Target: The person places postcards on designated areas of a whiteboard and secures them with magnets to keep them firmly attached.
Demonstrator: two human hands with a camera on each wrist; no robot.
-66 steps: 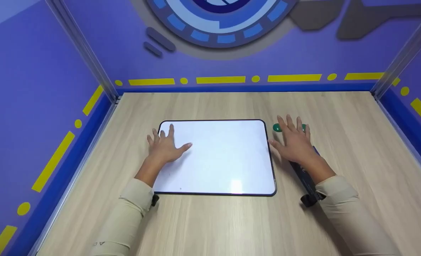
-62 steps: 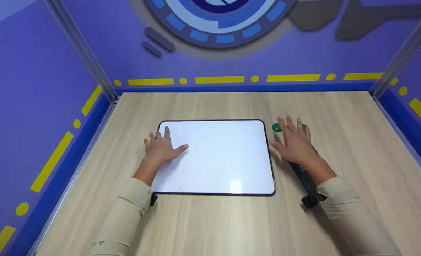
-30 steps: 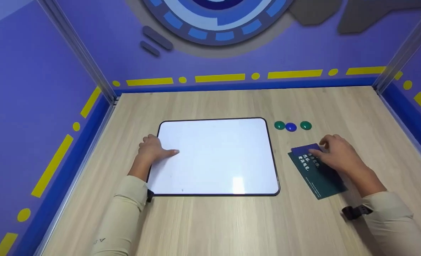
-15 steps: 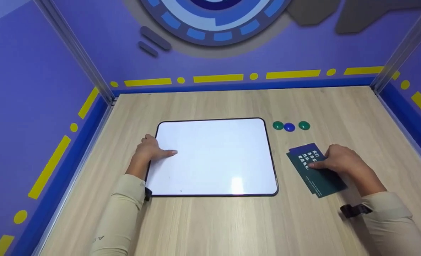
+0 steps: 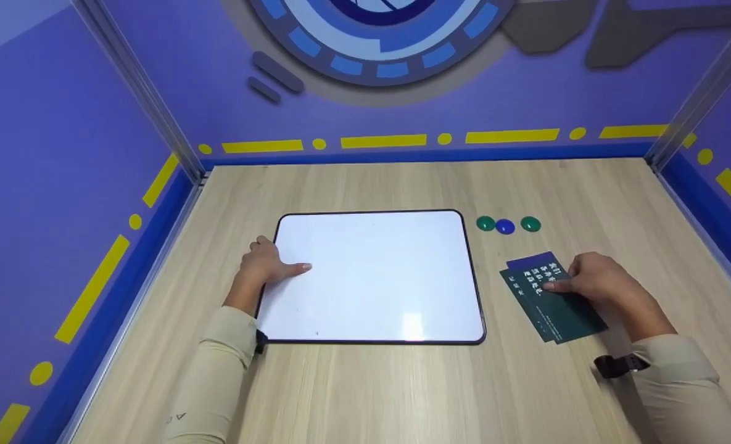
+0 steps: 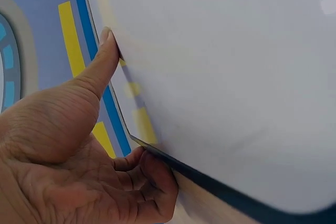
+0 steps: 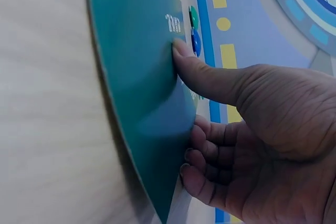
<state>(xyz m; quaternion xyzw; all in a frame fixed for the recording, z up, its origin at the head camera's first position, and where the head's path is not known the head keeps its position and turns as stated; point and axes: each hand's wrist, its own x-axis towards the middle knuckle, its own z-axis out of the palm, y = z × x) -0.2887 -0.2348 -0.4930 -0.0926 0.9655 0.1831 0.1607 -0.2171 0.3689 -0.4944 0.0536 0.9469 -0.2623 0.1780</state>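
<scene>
So the left hand [image 5: 263,262] is clamped on the left edge of the whiteboard [image 5: 371,277], thumb on top, fingers curled at the rim, probably to steady it. Right of the whiteboard, the right hand [image 5: 596,277] pinches the fanned cards [image 5: 562,317] by their side, thumb near the white lettering, likely so they don't slip apart. Three discs [image 5: 505,226] sit just beside the whiteboard's far right corner, seemingly parked within easy reach.

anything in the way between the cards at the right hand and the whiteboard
Nothing visible: only a strip of tabletop lies between the cards and the whiteboard; the blue disc and two green discs sit farther back.
</scene>
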